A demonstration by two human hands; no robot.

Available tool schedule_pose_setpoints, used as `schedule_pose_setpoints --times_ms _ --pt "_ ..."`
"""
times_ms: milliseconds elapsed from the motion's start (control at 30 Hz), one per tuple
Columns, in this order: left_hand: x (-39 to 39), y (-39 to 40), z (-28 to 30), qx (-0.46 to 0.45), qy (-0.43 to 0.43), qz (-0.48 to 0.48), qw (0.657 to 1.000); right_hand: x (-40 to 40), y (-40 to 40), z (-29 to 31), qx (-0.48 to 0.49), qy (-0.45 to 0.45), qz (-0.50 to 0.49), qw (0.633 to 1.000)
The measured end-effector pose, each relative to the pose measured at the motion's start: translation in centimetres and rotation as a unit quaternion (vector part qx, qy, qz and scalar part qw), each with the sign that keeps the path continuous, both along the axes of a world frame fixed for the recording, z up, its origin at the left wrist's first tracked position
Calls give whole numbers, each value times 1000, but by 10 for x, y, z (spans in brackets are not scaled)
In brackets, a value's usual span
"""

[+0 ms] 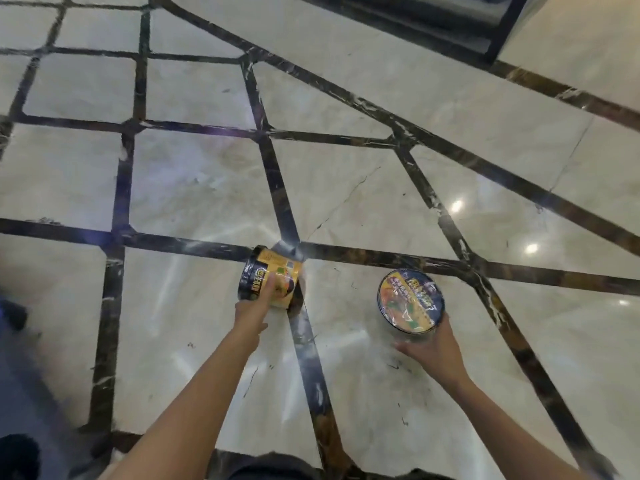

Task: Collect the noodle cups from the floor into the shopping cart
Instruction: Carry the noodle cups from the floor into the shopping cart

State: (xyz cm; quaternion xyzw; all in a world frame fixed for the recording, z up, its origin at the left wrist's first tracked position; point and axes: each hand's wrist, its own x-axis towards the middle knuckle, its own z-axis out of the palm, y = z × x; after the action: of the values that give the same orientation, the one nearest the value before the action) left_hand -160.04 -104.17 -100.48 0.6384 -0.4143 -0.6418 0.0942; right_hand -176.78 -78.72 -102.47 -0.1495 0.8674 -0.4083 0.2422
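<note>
A yellow and black noodle cup (273, 276) lies on its side on the marble floor, lid end to the left. My left hand (252, 310) reaches onto it, fingers curled over its wall. A second noodle cup (408, 299) with a dark printed lid stands upright just above the floor to the right. My right hand (429, 344) holds it from the near side, fingers wrapped round its lower wall. No shopping cart is in view.
Pale glossy marble floor (194, 188) with dark inlaid strips in a grid. A dark-framed fixture base (450, 19) stands at the top right. Dark blurred shapes (17, 452) sit at the lower left edge.
</note>
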Motion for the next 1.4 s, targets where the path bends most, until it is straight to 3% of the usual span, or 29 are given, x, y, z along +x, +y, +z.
schedule_pose_setpoints --times_ms 267,367,500,700,833,1100,1400 --pt "-21 -10 -17 37 100 149 983 3 -14 -25 -75 -31 -102 991" --pt "-21 -12 -17 39 95 183 978 -4 -20 -24 -128 -52 -110 984" --pt "-27 -14 -16 -5 41 138 990 -14 -37 -6 -176 -118 -124 969" --pt "-50 -19 -21 -23 0 59 998 -34 -52 -1 -186 -147 -114 965" --pt "-55 -20 -5 -8 37 29 999 -45 -55 16 -191 -180 -74 962" --pt "-38 -30 157 -8 111 -17 994 -45 -68 167 -205 -237 -64 947" --pt "-6 -48 407 -63 129 -30 989 -45 -114 409 -205 -263 25 942"
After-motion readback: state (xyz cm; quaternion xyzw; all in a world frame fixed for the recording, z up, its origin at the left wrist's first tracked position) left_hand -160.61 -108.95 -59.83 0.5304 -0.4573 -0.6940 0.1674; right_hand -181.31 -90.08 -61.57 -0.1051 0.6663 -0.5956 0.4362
